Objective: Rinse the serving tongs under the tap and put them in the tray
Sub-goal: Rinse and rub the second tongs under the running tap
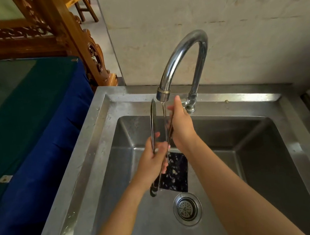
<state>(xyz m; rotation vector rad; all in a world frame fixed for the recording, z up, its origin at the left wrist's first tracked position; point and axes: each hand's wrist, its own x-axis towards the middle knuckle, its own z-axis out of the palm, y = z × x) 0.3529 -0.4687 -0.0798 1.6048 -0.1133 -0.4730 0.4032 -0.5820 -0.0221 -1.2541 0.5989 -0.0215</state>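
Rinse step is under way. Water (pixel 164 116) is running from the tap (pixel 182 53) at the back edge of the sink (pixel 102 132). It is falling between the spread arms of the serving tongs (pixel 153 121), close against the right-hand arm.

- The tongs are standing roughly upright over the back half of the basin, tips up near the spout and hinge end pointing down toward the drain (pixel 187 208).
- The left hand (pixel 153 161) is gripping them low, fingers wrapped round both arms just above the hinge.
- The right hand (pixel 181 126) is closing round the upper right arm in the stream, thumb lifted — apparently rubbing it, as far as I can judge.
- A dark speckled rectangle (pixel 177 172) is lying on the basin floor behind the drain. I cannot tell whether it is the tray.

Handling, as a judgement: the tongs are bare metal, so stiff, light and springy, and slick when wet. The safest hold is probably down near the hinge, where the arms are meeting and a single hand can be clamping both. A grip higher up is risking the arms springing apart or sliding through wet fingers.
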